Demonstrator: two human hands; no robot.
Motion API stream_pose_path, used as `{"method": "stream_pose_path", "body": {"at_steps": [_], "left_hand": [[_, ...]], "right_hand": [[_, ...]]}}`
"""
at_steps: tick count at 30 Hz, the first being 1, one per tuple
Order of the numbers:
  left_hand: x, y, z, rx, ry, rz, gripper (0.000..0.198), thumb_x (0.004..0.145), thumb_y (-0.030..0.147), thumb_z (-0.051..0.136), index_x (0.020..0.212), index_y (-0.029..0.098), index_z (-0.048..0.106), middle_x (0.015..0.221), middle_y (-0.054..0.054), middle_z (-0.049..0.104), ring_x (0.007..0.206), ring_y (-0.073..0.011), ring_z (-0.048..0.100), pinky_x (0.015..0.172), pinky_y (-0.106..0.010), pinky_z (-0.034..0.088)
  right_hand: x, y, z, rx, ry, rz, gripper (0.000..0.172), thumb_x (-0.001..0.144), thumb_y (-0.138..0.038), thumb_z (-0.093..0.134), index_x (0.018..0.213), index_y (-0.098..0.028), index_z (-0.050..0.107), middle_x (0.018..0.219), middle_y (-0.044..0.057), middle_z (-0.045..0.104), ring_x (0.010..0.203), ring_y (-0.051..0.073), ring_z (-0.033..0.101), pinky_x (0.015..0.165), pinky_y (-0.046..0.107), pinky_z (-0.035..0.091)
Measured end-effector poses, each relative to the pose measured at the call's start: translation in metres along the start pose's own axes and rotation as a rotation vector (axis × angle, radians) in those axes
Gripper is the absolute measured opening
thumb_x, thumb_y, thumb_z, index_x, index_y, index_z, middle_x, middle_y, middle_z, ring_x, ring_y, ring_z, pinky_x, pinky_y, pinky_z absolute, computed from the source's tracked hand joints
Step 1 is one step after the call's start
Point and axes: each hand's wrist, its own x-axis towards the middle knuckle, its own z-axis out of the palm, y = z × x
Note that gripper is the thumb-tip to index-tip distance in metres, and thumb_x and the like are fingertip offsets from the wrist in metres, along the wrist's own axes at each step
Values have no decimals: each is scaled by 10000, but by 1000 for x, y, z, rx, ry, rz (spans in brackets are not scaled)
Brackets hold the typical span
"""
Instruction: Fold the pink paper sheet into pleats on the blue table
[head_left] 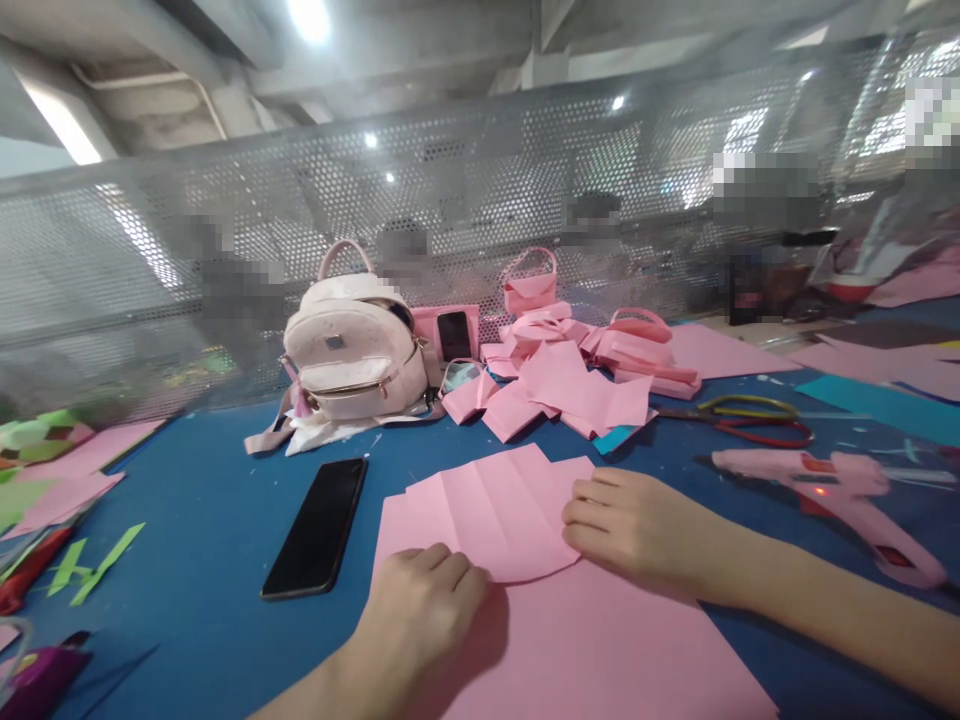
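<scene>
A creased pink sheet of paper [487, 515] with a curved near edge and several fold lines lies in front of me, over a larger flat pink sheet [592, 640]. My left hand [427, 600] is closed at its lower left edge, fingers curled and thumb hidden beneath. At the right edge, my right hand [630, 525] is also closed, with its fingers bent over the paper and its thumb out of sight. To the left of the paper lies a black phone [316, 528].
Behind the paper stand a pale pink backpack [352, 345] and a pile of folded pink paper pieces [577, 385]. On the right lie scissors [750, 415] and a pink glue gun [840, 490] with its light on. Green paper strips [105, 565] lie left. A perforated metal screen [465, 190] bounds the table.
</scene>
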Motion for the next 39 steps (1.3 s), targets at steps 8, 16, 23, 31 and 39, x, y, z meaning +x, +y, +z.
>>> {"method": "stream_pose_path", "body": {"at_steps": [8, 16, 23, 31, 39], "left_hand": [[9, -4, 2, -136, 11, -43, 255, 866, 155, 589, 632, 205, 501, 536, 40, 483, 461, -127, 409, 462, -331, 234], [3, -10, 6, -175, -182, -41, 133, 942, 158, 480, 821, 200, 517, 699, 3, 575, 582, -167, 521, 473, -313, 289], [-3, -34, 9, -535, -391, -147, 216, 992, 205, 331, 841, 213, 486, 743, 8, 578, 595, -141, 532, 525, -264, 359], [0, -51, 11, -570, -505, -256, 277, 962, 201, 319, 848, 220, 570, 728, 10, 636, 613, -148, 599, 563, -268, 362], [0, -60, 16, -449, -598, -322, 243, 879, 150, 417, 647, 217, 445, 557, 60, 539, 489, -100, 537, 493, -275, 256]], "right_hand": [[30, -15, 4, 26, -40, -14, 128, 909, -86, 559, 845, -190, 520, 795, -6, 579, 703, 177, 450, 624, 329, 237], [37, -15, 18, 143, -78, -16, 87, 932, -142, 562, 869, -197, 538, 785, -9, 571, 675, 166, 447, 584, 316, 231], [37, -1, 27, 372, -135, 35, 256, 1023, -275, 439, 800, -192, 531, 753, -9, 589, 646, 146, 457, 567, 290, 264], [28, 5, 34, 527, -154, 238, 304, 1015, -230, 330, 763, -199, 497, 717, 0, 561, 644, 152, 470, 596, 296, 283], [28, 7, 32, 613, -198, 393, 319, 1014, -293, 383, 715, -203, 446, 698, -25, 538, 628, 131, 475, 574, 292, 238]]}}
